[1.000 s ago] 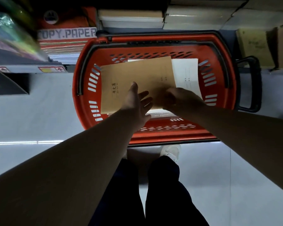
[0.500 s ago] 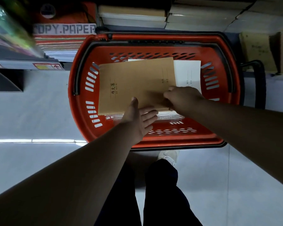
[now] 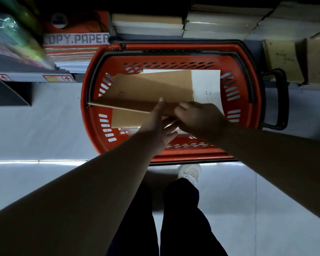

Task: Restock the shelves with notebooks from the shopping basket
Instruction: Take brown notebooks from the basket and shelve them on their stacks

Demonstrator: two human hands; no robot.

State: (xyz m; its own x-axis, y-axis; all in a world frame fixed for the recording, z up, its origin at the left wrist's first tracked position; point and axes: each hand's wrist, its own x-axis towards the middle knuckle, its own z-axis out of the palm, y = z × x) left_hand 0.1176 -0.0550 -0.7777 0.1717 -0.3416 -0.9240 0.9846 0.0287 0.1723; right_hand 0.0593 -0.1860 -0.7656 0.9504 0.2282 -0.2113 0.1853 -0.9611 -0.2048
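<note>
Right hand [image 3: 198, 119] pinches the brown notebook [image 3: 151, 89], tilting it clear of the basket [image 3: 183, 156]; left hand [image 3: 156, 128], spread, steadies its edge.

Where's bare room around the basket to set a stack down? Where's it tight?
Bare floor left of the basket, beside the shelf edge; more floor right of the legs. Tight behind the basket: copy paper and boxes sit close. Inside, notebooks, left hand and right hand crowd it.

A red COPY.PAPER box [image 3: 76, 38] stands beside white paper stacks [image 3: 148, 26], and a white shoe [image 3: 189, 171] rests on the pale floor [image 3: 35, 130].
</note>
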